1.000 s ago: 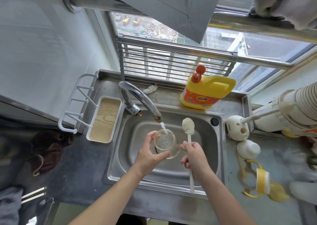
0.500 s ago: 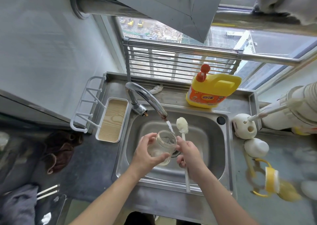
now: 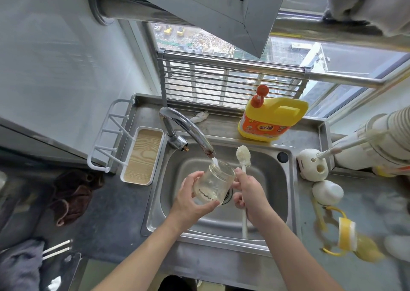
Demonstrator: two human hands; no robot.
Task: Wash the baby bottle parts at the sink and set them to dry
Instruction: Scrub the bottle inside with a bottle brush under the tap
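Observation:
My left hand (image 3: 190, 199) grips a clear glass baby bottle (image 3: 214, 183) over the steel sink (image 3: 261, 215). The bottle is tilted, its mouth up under the faucet (image 3: 188, 129), and a thin stream of water runs into it. My right hand (image 3: 248, 191) holds the white handle of a bottle brush (image 3: 243, 155), bristle head pointing up just right of the bottle. On the counter at the right lie a yellow bottle collar with handles (image 3: 346, 233) and a white cap (image 3: 328, 192).
A white drying rack with a wood-look tray (image 3: 142, 155) stands left of the sink. A yellow detergent jug (image 3: 273, 117) sits behind the basin. A white brush holder (image 3: 310, 164) stands at the sink's right edge, a dark cloth (image 3: 73, 193) lies at the left.
My left hand has tipped the bottle from mouth-toward-me to slanted under the stream and shifted it slightly left. The brush stays upright in my right hand.

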